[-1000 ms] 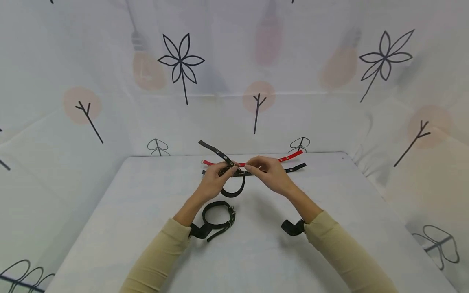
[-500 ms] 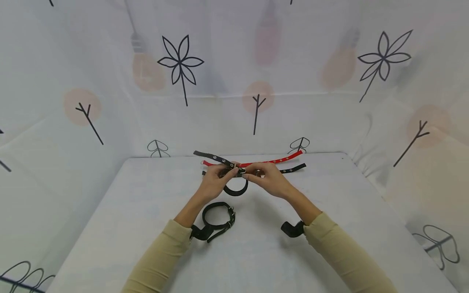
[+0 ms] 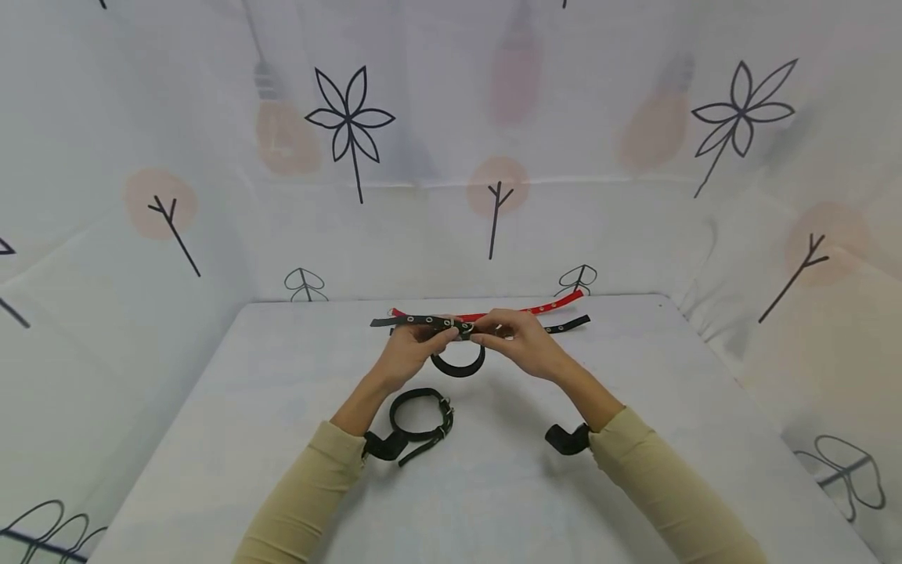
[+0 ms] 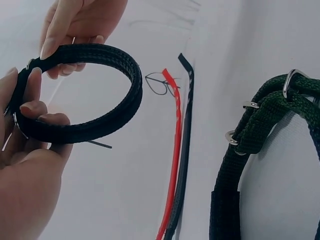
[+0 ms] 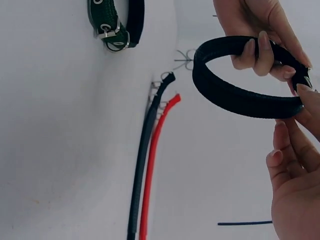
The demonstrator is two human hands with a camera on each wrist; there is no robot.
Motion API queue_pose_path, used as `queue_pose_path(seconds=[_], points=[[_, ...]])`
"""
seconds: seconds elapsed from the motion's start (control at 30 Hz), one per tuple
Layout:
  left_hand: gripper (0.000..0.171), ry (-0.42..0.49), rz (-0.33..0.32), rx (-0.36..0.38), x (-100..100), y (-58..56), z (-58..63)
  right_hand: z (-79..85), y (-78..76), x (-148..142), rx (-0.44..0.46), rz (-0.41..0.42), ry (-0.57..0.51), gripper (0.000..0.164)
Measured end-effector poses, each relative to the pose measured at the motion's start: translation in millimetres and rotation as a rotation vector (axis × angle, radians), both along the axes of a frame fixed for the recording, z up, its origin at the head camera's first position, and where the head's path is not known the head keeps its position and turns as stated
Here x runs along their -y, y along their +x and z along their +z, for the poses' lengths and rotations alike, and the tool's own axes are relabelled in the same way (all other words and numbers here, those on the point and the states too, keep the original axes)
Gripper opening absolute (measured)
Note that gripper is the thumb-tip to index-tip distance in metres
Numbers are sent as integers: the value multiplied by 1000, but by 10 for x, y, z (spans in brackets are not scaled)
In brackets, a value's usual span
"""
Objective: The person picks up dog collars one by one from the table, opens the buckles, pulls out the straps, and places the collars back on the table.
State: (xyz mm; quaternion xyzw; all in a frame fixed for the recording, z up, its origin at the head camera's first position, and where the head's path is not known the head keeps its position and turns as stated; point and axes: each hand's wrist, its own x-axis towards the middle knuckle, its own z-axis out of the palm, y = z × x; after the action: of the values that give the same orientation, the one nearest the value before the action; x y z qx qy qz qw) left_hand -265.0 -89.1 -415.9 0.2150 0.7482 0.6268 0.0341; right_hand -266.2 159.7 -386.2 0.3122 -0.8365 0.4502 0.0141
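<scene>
A dark collar with metal eyelets (image 3: 458, 371) is bent into a ring between my hands, above the white table. My left hand (image 3: 407, 354) pinches it by the buckle, and the eyelet end sticks out to the left. My right hand (image 3: 527, 345) pinches the band on the other side of the buckle. In the left wrist view the collar's loop (image 4: 136, 92) hangs toward the right, with fingers of both hands on its left part. The right wrist view shows the same loop (image 5: 220, 100); fingers partly hide the buckle.
A buckled dark collar (image 3: 445, 423) lies on the table (image 3: 268, 439) nearer to me, by the left wrist. Behind my hands, a red collar (image 3: 557, 304) and another black collar (image 3: 569, 323) lie stretched out near the back edge. A patterned cloth backdrop (image 3: 423, 235) stands behind.
The collar's free end has swung down from pointing up-left to lying nearly level leftward. My right hand has come onto the band near the buckle, and the loop has shifted slightly right.
</scene>
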Motion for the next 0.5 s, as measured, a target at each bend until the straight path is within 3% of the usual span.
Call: queue_pose_path(seconds=[0.3, 0.5], points=[[35, 15, 36, 62, -8, 15, -32, -10, -4, 18, 13, -3, -20, 18], [32, 99, 27, 22, 6, -14, -31, -13, -8, -19, 44, -1, -32, 21]])
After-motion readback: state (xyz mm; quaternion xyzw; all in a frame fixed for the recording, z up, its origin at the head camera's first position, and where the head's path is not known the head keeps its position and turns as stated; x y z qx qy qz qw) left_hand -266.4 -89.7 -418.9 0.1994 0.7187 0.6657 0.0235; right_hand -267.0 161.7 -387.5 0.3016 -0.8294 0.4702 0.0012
